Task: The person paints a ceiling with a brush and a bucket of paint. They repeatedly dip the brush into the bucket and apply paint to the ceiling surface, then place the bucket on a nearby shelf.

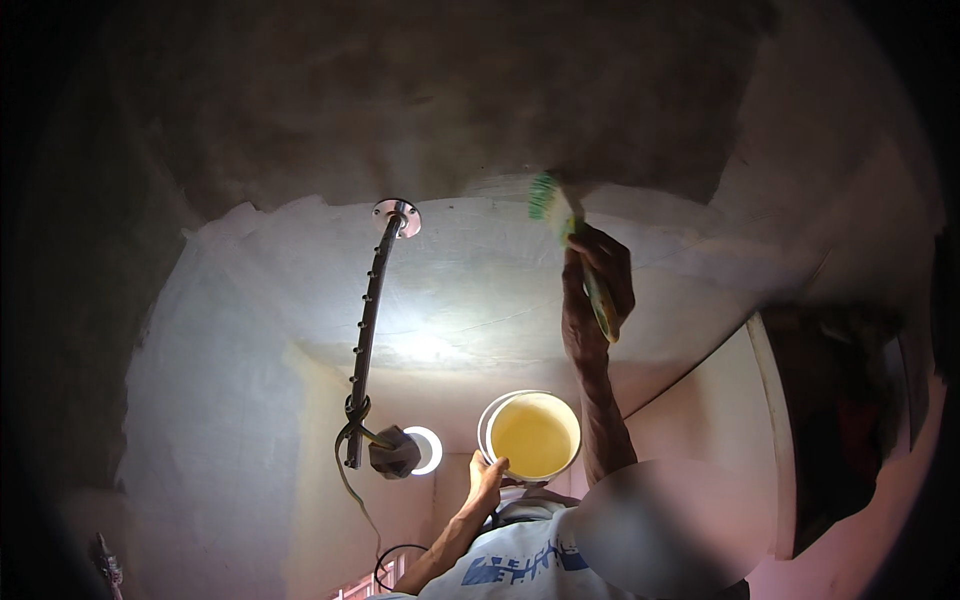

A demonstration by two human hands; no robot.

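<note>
The right hand (612, 265) is closed around the handle of a brush (560, 215), which slants up and to the left. Its splayed green bristles lie at the far end, near the edge between a dark, mottled patch (450, 100) and smoother pale plaster (500, 290); whether they touch it I cannot tell. The handle is slim and yellowish, its butt sticking out below the fingers.

The left hand (487, 482) grips the near left rim of a round white bucket (576, 440), thumb over the lip, the other fingers mostly hidden. The bucket sits near, left of the right forearm; inside is a smooth, pale yellow content (530, 438).

To the left, a dark slender rod (366, 320) carries small studs along its length and ends far off in a shiny round flange (398, 217) with screw holes. A thin cable (345, 480) is wound around its near end, beside a faceted dark lamp (393, 453) with a glowing white ring. Blue block lettering is printed across the pale shirt (460, 570) nearest
</note>
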